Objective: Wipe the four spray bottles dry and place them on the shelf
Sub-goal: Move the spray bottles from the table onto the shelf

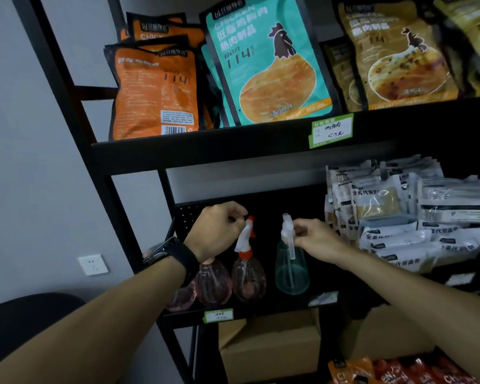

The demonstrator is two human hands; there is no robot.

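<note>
Both forearms reach to the black metal shelf (233, 314): left hand (216, 228) pinches the clear pink spray bottle's (247, 278) trigger head, right hand (313, 236) the pale green spray bottle's (291, 273). Placement step, seemingly; next, release and straighten them.

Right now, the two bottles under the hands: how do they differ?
The pink bottle is bulbous with an orange collar and nozzle tip; the teal bottle is smoother, with an all-white sprayer. The left hand holds the pink bottle's head; the right hand holds the teal bottle's. Both are translucent and upright on the shelf.
</note>
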